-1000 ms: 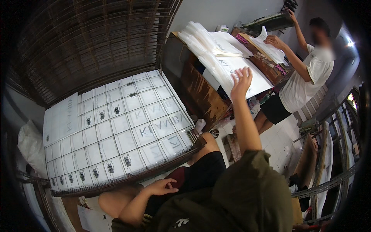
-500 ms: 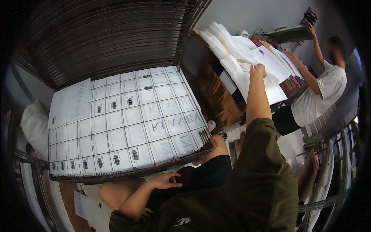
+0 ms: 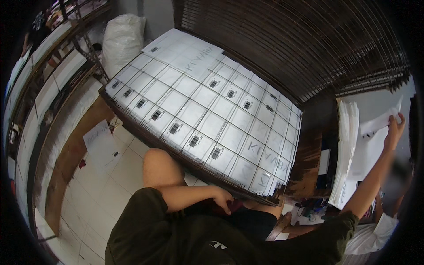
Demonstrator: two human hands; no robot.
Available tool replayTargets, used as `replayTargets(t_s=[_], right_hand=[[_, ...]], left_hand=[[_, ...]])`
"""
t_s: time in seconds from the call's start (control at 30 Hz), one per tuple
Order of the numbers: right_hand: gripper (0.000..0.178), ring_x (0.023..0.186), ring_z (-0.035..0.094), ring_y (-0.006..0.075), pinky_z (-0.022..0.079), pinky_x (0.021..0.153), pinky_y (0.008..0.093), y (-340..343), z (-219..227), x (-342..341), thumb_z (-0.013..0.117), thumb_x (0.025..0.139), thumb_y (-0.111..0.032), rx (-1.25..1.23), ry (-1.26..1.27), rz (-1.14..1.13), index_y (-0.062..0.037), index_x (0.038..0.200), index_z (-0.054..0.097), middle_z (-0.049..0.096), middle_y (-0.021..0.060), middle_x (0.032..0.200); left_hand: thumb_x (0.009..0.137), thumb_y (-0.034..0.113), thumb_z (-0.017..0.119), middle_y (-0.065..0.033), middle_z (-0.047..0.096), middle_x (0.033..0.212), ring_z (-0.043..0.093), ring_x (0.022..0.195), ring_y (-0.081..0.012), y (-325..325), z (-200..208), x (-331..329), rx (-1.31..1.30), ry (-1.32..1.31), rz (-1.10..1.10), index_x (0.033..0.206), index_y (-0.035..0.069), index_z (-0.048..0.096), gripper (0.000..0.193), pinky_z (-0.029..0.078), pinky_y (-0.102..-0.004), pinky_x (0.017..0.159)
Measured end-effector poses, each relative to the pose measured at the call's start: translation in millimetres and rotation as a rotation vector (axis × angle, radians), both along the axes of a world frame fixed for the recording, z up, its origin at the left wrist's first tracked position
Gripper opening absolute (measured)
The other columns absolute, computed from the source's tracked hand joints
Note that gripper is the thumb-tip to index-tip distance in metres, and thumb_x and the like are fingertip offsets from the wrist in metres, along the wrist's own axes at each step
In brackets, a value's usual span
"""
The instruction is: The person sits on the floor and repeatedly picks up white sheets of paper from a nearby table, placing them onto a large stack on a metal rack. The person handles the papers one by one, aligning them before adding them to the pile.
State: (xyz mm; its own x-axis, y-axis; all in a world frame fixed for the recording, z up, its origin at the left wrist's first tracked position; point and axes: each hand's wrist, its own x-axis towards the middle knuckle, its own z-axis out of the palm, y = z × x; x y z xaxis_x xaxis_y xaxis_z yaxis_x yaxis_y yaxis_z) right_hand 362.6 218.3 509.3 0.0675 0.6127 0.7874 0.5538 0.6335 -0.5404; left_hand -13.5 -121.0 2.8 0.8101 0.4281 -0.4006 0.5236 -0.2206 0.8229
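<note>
My right hand [image 3: 395,126] stretches out to the far right and is closed on the upper part of a thin white sheet [image 3: 375,126], perhaps plastic, lifting it beside a fanned stack of white sheets [image 3: 346,150]. Across my lap lies my left arm; my left hand [image 3: 223,199] hangs loosely with its fingers slightly bent and nothing in them. In front of me, a wire drying rack [image 3: 194,161] carries flat white printed sheets [image 3: 207,119] under its grid. Another printed sheet [image 3: 190,53] lies on top at its far left corner.
Raised dark wire shelves [image 3: 300,48] stand behind the rack. A stuffed white sack [image 3: 123,42] sits at the far left. Loose printed sheets [image 3: 101,141] lie on the tiled floor [image 3: 110,198]. A co-worker in a white shirt [image 3: 371,236] is at the lower right, close to my right arm.
My view has turned left, so the rack shows further right. My right hand has raised a white sheet off the stack. My left hand stays at my lap, its fingers now pointing down.
</note>
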Motion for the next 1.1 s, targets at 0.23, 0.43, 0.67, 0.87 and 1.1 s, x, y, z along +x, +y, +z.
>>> replayTargets(t_s=[0.23,0.43,0.67,0.87,1.1], right_hand=[[0.032,0.099,0.054,0.0122,0.042,0.083,0.0240,-73.1,26.8,-212.4,0.051,0.082,-0.002,-0.151,-0.762,0.119,-0.0035,0.114,0.057,0.056,0.0050,0.119],[0.048,0.108,0.054,0.0196,0.041,0.094,0.0302,-164.6,-15.6,-356.9,0.048,0.069,0.008,-0.451,-0.944,0.446,-0.0052,0.113,0.061,0.058,0.0101,0.113],[0.059,0.097,0.062,0.0207,0.051,0.085,0.0306,-172.8,-22.6,-450.2,0.043,0.064,0.007,-0.331,-1.162,1.018,0.0025,0.122,0.054,0.058,0.0183,0.115],[0.053,0.080,0.063,0.0123,0.054,0.076,0.0254,-121.9,-59.1,-518.0,0.047,0.068,0.002,-0.265,-0.696,1.042,-0.0040,0.119,0.061,0.063,0.0159,0.107],[0.058,0.109,0.053,0.0232,0.042,0.096,0.0300,27.6,-205.8,-535.5,0.044,0.070,0.006,-0.820,0.052,0.906,0.0015,0.128,0.051,0.053,0.0165,0.123]], left_hand=[[0.071,0.057,0.070,-0.0104,0.062,0.081,0.060,0.072,-0.0246,3.2,-12.1,11.7,-0.144,0.033,-0.038,0.104,0.004,0.059,0.063,0.049,-0.0378,0.058],[0.070,0.059,0.069,-0.0109,0.060,0.074,0.057,0.069,-0.0246,3.7,-18.0,11.9,-0.067,0.014,-0.068,0.086,0.004,0.062,0.058,0.046,-0.0379,0.060],[0.073,0.057,0.067,-0.0172,0.064,0.088,0.060,0.083,-0.0306,3.5,0.4,10.1,-0.027,0.042,-0.144,0.095,0.001,0.062,0.060,0.046,-0.0421,0.072],[0.070,0.053,0.070,-0.0198,0.065,0.098,0.061,0.094,-0.0318,6.1,25.8,-1.9,0.034,-0.064,-0.133,0.097,-0.001,0.067,0.061,0.046,-0.0418,0.082],[0.063,0.052,0.076,-0.0169,0.064,0.106,0.060,0.101,-0.0315,9.1,31.2,3.5,0.097,0.000,-0.044,0.106,0.001,0.065,0.067,0.046,-0.0409,0.086]])
